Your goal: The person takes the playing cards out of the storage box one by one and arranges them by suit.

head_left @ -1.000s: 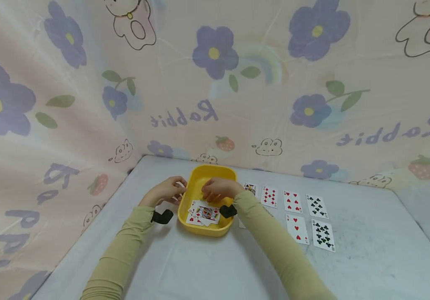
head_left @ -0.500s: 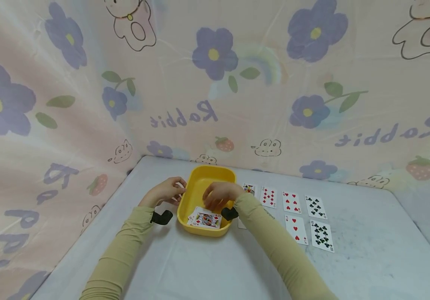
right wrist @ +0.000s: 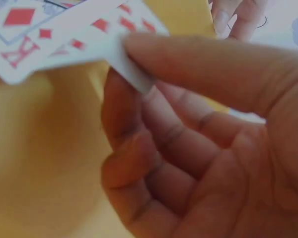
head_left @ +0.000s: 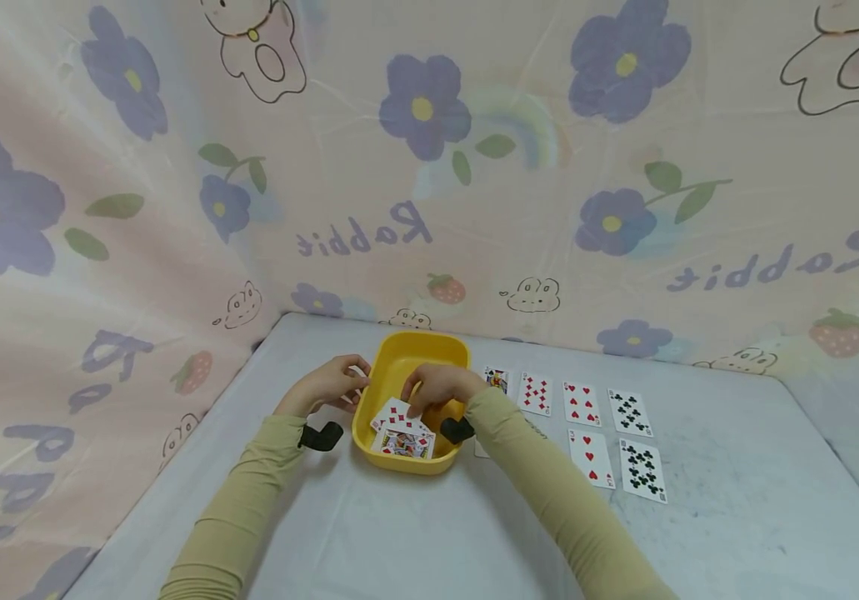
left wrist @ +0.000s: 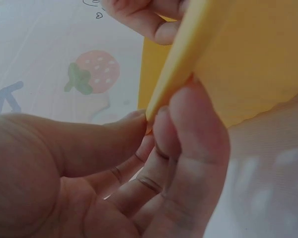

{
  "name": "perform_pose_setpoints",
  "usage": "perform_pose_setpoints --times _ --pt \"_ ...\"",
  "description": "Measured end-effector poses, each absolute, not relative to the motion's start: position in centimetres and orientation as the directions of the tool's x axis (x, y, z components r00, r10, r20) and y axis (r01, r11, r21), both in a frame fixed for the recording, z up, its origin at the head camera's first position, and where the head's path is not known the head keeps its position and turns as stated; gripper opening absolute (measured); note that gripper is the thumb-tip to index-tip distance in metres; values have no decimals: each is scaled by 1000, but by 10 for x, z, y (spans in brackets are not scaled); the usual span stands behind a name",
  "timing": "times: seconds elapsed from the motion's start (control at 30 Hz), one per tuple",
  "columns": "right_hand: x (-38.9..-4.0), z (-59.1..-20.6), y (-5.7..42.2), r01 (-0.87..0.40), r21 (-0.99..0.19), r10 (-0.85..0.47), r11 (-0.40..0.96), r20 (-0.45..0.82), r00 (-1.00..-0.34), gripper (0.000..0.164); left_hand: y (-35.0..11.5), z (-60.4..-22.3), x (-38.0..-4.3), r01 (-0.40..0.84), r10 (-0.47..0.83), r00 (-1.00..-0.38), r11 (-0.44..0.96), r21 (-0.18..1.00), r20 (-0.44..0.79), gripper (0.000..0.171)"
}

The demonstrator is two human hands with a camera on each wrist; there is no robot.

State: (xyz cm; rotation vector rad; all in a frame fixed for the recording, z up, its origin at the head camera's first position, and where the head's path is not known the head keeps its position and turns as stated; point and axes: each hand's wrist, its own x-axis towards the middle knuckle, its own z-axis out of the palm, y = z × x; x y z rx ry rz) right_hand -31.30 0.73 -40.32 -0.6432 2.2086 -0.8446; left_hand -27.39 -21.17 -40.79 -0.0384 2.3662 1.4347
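Note:
A yellow plastic tray [head_left: 392,348] stands on the white table, with several playing cards near its front end. At its left edge my left hand [head_left: 334,385] pinches the rim; in the left wrist view the thumb [left wrist: 109,139] and index finger [left wrist: 198,129] meet on either side of the yellow edge. Inside the tray my right hand [head_left: 440,387] holds a diamonds playing card [head_left: 397,412] by one end. The right wrist view shows that card [right wrist: 94,37] between thumb and index finger, its pips blurred. Below it lies the king of diamonds [head_left: 403,444], face up.
Right of the tray lie face-up cards in two rows: a spade face card [head_left: 496,379], a diamonds card [head_left: 536,393], the six of hearts [head_left: 581,403], a clubs card [head_left: 630,412], the three of hearts [head_left: 590,458] and another clubs card [head_left: 642,471]. The right sleeve [head_left: 541,475] hides part of them.
My right hand has picked up a diamonds card and raised it over the others in the tray. The cards beneath have shifted. My left hand stays at the rim.

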Motion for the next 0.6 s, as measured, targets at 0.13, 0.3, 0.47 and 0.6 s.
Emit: perform_pose_setpoints --times 0.13,0.3,0.47,0.6 --pt "-314 -402 8 -176 -736 -614 654 -381 -692 10 -211 -408 -275 -219 163 -928 484 847 -334 19" --pt "-315 -399 11 -125 -745 -576 655 -386 -721 5 -211 -407 -276 -214 176 -927 475 854 -330 18" --pt "-314 -393 16 -127 -753 -552 645 -346 -759 5 -212 -408 -276 -210 180 -928 475 855 -328 18" --pt "-313 -389 26 -143 -780 -537 609 -273 -798 9 -212 -408 -275 -212 173 -929 479 852 -328 17"
